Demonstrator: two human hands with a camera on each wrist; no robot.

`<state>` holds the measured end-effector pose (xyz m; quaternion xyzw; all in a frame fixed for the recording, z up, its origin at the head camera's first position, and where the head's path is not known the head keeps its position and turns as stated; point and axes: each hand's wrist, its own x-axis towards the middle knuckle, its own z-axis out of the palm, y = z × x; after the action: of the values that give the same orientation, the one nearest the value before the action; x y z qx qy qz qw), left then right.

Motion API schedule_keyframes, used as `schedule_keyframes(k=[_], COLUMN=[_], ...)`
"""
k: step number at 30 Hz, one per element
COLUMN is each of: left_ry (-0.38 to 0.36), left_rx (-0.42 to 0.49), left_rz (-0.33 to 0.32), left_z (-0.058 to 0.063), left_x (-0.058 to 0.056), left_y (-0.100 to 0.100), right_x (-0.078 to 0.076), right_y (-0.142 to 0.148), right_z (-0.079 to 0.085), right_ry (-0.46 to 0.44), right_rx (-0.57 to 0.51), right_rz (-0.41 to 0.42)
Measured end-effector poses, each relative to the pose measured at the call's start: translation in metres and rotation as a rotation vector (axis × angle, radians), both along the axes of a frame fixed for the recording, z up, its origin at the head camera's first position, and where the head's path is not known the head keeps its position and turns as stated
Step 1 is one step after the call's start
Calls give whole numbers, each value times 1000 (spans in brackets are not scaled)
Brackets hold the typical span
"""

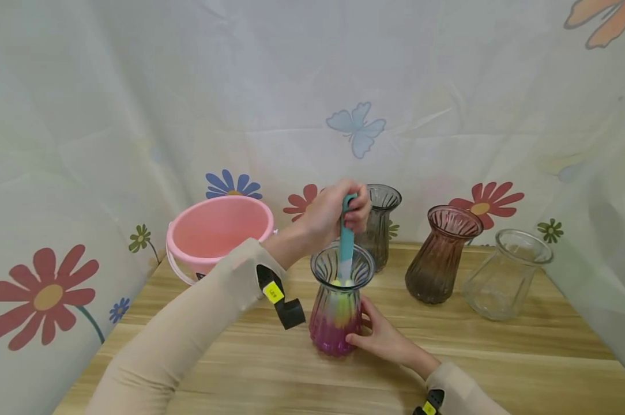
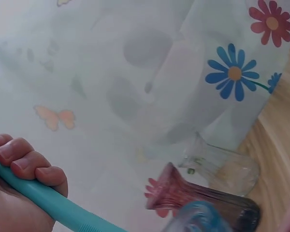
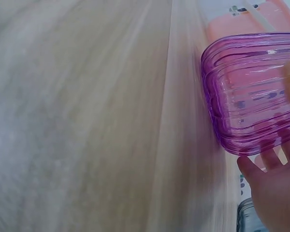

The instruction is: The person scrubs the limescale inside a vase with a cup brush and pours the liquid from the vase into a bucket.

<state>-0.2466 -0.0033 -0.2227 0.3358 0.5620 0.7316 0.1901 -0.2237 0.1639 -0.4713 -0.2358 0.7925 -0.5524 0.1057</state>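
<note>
In the head view, my left hand (image 1: 329, 216) grips the teal handle of a bottle brush (image 1: 346, 245) from above. The brush stands nearly upright, its yellow-green head down inside a ribbed glass vase (image 1: 329, 331). That vase shades from blue-grey at the flared rim to purple at the base. Low on its right side, my right hand (image 1: 385, 340) holds it with thumb and fingers spread around the glass. The left wrist view shows curled fingers (image 2: 26, 159) around the handle. In the right wrist view, fingers (image 3: 251, 169) lie against the purple base.
A pink bucket (image 1: 219, 262) with a white handle stands at the back left. Behind the brush is a grey glass vase (image 1: 377, 236). A reddish-brown vase (image 1: 437, 265) and a clear one (image 1: 499, 288) stand to the right. Flower-printed cloth (image 1: 271, 86) encloses the wooden table (image 1: 271, 374).
</note>
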Motion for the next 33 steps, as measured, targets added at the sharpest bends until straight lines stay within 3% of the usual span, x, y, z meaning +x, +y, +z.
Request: schedule_keyframes(k=[5, 17, 21, 24, 28, 33], left_ry=[31, 12, 20, 69, 152, 284], left_rx=[1, 20, 42, 87, 216, 302], left_rz=[38, 80, 99, 102, 126, 240], left_z=[24, 53, 69, 88, 119, 145], left_x=[3, 5, 8, 11, 18, 25], left_y=[-3, -4, -9, -15, -29, -49], right_x=[-1, 2, 2, 1, 2, 4], right_y=[2, 1, 1, 0, -1, -2], right_z=[0, -2, -3, -3, -3, -3], right_ry=[27, 34, 40, 49, 46, 32], right_rx=[4, 23, 20, 17, 19, 12], right_rz=[7, -9, -10, -10, -13, -19])
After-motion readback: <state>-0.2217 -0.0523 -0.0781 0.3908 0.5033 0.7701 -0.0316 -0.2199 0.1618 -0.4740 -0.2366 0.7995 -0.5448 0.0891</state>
